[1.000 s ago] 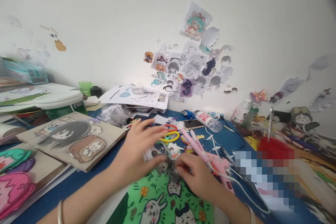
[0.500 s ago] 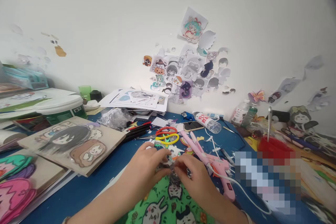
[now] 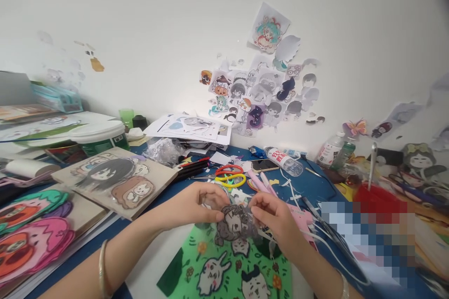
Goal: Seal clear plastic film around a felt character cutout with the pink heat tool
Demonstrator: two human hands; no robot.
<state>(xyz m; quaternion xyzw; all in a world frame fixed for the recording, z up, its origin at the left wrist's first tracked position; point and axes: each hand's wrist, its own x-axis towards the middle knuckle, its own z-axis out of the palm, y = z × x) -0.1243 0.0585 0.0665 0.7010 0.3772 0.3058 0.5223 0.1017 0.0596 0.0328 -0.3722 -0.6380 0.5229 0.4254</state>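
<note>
In the head view, we are holding a grey cartoon-character cutout (image 3: 233, 225) by its upper left edge, with the fingers of our left hand (image 3: 189, 206) clamping it, the thumb pressing at its front. Our right hand (image 3: 275, 218) is hovering just beside its right edge, the fingertips curling close together; we are not managing to tell whether they are gripping the clear film around the cutout. The cutout is hanging between the two sets of fingers, overlapping the top of a green cartoon picture (image 3: 233, 282) that is lying below them.

Just beyond our left fingers, scissors with yellow handles (image 3: 233, 182) are lying on the blue desk (image 3: 308, 187), and scissors with red handles (image 3: 229, 168) are resting right behind those. Beside our right fingers, a pink glue gun (image 3: 300, 216) is lying partly hidden behind the hand. Farther past the right fingers, a smartphone (image 3: 264, 165) and a clear plastic bottle (image 3: 285, 162) are lying near each other. Well to the left of our left fingers, a board with character drawings (image 3: 112, 177) is lying tilted to our view, and a white-lidded bucket (image 3: 100, 136) is standing behind it.
</note>
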